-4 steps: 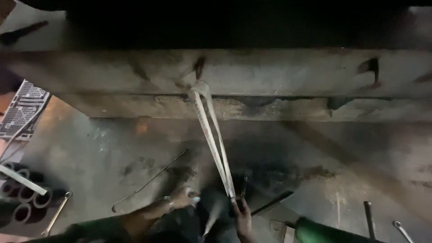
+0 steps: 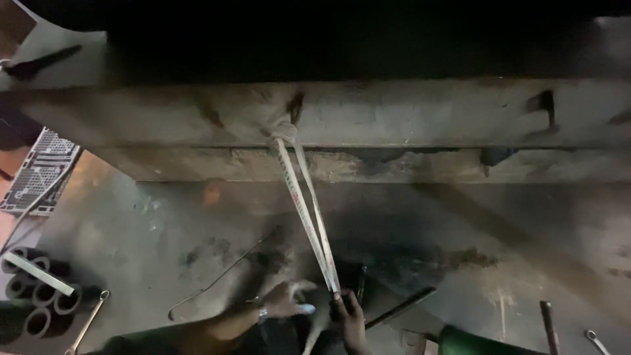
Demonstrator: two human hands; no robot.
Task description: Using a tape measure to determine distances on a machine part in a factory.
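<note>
A white strap (image 2: 305, 204) hangs doubled from a knot at a notch in a long worn beam (image 2: 420, 115) and runs down toward me. My right hand (image 2: 348, 322) is closed on the strap's lower end, pulling it taut. Just left of that end is my left hand (image 2: 289, 301), blurred, with its fingers spread; a band sits on its wrist. A pale object (image 2: 314, 332) lies under and between the two hands, and I cannot tell what it is.
On the stained floor lie a bent wire rod (image 2: 217, 283), a dark rod (image 2: 401, 307) and a wrench (image 2: 89, 322). Several dark tubes (image 2: 33, 299) with a flat bar across them sit at lower left, below a mesh grate (image 2: 39, 171). A green object (image 2: 480, 343) is at lower right.
My left hand has shifted slightly right toward the strap's end. The right hand and the strap are where they were.
</note>
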